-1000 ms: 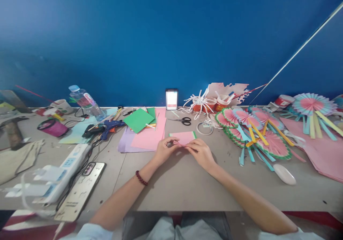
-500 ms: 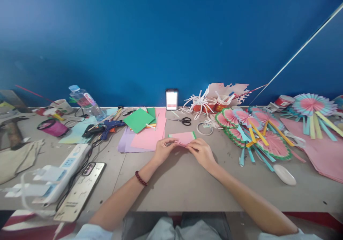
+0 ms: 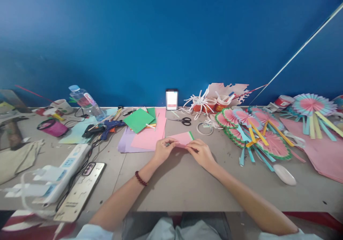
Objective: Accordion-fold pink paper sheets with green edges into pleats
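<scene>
Between my hands is a sheet of pink paper [image 3: 182, 137] with a green strip along its right end. My left hand [image 3: 165, 150] pinches the near left part of the sheet's edge. At the near right part, my right hand [image 3: 199, 152] grips the same edge between thumb and fingers. The near edge looks folded over into a narrow band; the fingertips hide part of it. Just beyond the sheet lie black-handled scissors [image 3: 184, 120] and a roll of clear tape [image 3: 204, 128].
Left of my hands are pink and purple sheets [image 3: 125, 142], green squares [image 3: 138, 120], a blue glue gun [image 3: 110, 127], a power strip [image 3: 68, 172] and a phone [image 3: 80, 193]. Pleated paper fans [image 3: 273, 145] and a white oval object [image 3: 285, 175] lie right. A lit phone [image 3: 172, 99] leans on the wall.
The pink sheet has tilted and shifted slightly left, its green right end moving a little toward the left. Both hands keep their pinch at nearly the same place.
</scene>
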Demonstrator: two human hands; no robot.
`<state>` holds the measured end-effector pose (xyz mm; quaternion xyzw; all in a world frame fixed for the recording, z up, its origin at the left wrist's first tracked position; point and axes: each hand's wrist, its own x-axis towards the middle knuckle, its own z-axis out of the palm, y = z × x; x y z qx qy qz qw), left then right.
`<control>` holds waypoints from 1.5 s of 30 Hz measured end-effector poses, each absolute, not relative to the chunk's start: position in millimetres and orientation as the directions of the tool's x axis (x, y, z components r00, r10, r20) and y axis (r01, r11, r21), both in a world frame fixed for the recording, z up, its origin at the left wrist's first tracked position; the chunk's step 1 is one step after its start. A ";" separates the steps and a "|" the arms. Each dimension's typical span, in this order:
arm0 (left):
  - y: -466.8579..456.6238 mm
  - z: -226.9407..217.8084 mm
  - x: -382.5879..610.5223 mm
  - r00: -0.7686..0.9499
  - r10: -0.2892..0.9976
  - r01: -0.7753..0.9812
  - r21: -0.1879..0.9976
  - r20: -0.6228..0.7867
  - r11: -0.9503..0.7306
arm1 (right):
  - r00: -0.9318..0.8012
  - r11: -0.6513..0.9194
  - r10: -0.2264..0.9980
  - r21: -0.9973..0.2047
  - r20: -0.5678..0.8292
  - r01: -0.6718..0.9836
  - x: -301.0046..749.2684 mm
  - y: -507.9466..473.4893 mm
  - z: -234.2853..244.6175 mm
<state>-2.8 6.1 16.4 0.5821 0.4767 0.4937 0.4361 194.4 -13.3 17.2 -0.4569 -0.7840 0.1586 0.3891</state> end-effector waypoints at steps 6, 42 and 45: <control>7.3 13.9 -3.3 0.041 0.993 0.110 0.987 0.115 -0.119 | -0.331 0.423 0.898 -0.778 0.291 0.464 191.4 -13.9 24.5; -20.9 24.3 9.2 0.533 0.386 0.685 -0.116 0.753 -0.719 | -0.090 -0.229 0.973 -0.892 -0.211 -0.390 189.9 -8.5 25.3; -18.6 25.8 7.1 0.522 0.451 0.697 -0.058 0.724 -0.715 | -0.101 -0.276 0.961 -0.890 -0.257 -0.363 192.8 -5.9 20.5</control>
